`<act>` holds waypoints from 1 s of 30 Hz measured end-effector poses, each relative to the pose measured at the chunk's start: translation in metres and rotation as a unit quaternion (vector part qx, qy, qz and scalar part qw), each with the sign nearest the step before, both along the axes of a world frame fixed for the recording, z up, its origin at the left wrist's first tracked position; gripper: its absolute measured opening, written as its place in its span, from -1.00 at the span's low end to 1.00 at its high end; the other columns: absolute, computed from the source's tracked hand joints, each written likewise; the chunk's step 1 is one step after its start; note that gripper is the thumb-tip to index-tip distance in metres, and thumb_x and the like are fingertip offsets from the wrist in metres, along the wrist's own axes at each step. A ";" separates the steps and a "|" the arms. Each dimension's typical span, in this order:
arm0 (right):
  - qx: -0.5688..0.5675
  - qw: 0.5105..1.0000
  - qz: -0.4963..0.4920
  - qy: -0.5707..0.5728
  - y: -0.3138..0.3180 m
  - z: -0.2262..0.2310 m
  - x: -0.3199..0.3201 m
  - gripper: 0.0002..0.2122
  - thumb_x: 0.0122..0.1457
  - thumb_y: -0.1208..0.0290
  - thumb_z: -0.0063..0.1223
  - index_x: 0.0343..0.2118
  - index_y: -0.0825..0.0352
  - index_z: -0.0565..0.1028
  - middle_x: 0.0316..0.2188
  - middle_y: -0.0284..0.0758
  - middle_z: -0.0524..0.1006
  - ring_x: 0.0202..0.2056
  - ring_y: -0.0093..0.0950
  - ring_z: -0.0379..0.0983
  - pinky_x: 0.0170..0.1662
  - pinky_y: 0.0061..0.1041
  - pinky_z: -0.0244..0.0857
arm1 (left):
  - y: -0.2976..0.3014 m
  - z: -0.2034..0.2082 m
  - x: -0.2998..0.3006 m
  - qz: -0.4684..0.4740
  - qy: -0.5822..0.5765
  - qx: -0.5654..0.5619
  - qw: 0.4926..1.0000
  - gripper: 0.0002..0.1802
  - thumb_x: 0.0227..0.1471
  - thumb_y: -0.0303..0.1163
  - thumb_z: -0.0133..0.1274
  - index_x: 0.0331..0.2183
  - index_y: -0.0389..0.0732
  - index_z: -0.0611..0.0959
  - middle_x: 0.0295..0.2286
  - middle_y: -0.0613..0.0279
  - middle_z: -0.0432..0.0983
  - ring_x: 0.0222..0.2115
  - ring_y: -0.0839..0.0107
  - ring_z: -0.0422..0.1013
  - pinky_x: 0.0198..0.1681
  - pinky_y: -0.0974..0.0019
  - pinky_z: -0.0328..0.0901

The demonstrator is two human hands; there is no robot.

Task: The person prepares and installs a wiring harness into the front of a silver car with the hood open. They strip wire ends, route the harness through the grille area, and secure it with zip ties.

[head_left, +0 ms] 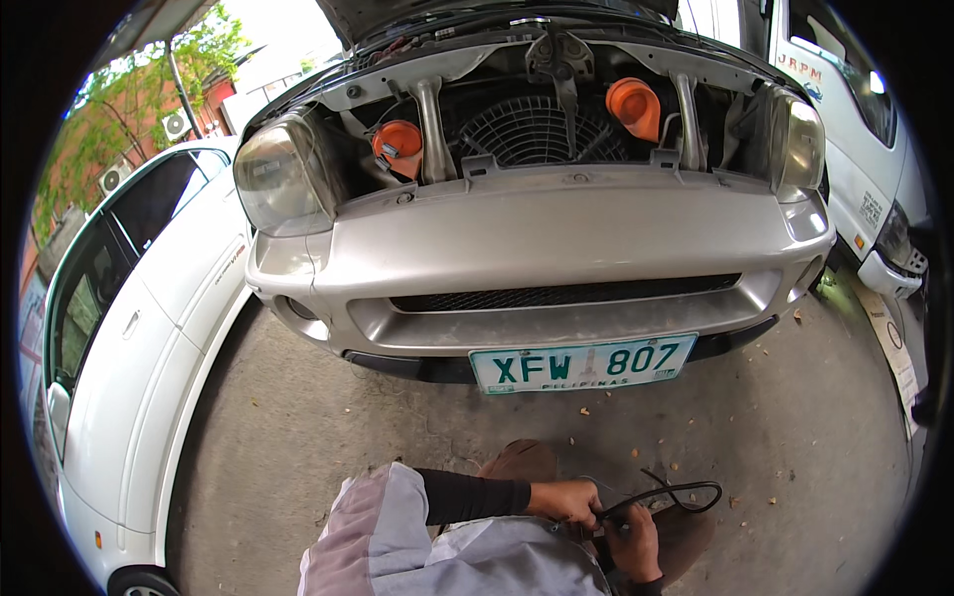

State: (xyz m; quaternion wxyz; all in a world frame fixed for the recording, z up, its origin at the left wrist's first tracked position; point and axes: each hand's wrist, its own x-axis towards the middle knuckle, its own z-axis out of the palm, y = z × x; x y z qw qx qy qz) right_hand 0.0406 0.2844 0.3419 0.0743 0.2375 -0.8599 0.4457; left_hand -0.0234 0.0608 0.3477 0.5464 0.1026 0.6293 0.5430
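We grip a black cable loop (664, 494) | left hand (564, 500) fisted on it | right hand (634, 546) clasps it, fingers half hidden | silver car bumper (556, 238) ahead.

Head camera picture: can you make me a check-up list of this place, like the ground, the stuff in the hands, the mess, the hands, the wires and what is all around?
Surface: rough grey concrete ground.
Job's things: a thin black looped cable, held low in front of the silver car.
Clutter: small dry leaves scattered on the concrete.
Grippers: left hand closed on the cable; right hand gripping it just below.
Cables: only the black looped one; its far loop sticks out to the right.
Surroundings: silver car with hood up and grille off, showing a round fan and two orange horns; a white car on the left, a white truck on the right.
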 end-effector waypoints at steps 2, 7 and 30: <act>0.017 0.999 -0.036 0.026 -0.006 -0.006 0.004 -0.84 0.05 0.56 0.31 -0.36 0.36 0.50 -0.43 -0.17 0.53 -0.32 -0.03 0.48 -0.24 -0.13 0.33 | 0.007 -0.004 -0.001 -0.009 -0.001 -0.016 1.000 -0.70 0.24 -0.33 0.21 -0.12 -0.38 0.74 -0.42 0.22 0.70 -0.44 0.48 0.59 -0.34 0.38 0.49; 0.025 0.992 -0.119 -0.033 -0.002 -0.009 0.007 -0.86 0.03 0.58 0.29 -0.37 0.36 0.52 -0.39 -0.13 0.55 -0.27 -0.02 0.50 -0.21 -0.12 0.35 | 0.018 -0.009 0.009 0.021 0.119 0.027 0.992 -0.72 0.25 -0.35 0.16 -0.20 -0.42 0.74 -0.47 0.26 0.66 -0.49 0.53 0.50 -0.41 0.35 0.39; 0.085 0.981 -0.173 0.003 0.036 -0.012 -0.013 -0.83 0.13 0.44 0.26 -0.41 0.35 0.46 -0.42 -0.06 0.53 -0.28 0.05 0.52 -0.26 -0.02 0.36 | 0.073 -0.014 -0.035 0.034 0.185 -0.060 0.980 -0.84 -0.01 -0.51 0.27 -0.36 -0.43 0.78 -0.61 0.13 0.62 -0.61 0.44 0.53 -0.56 0.22 0.36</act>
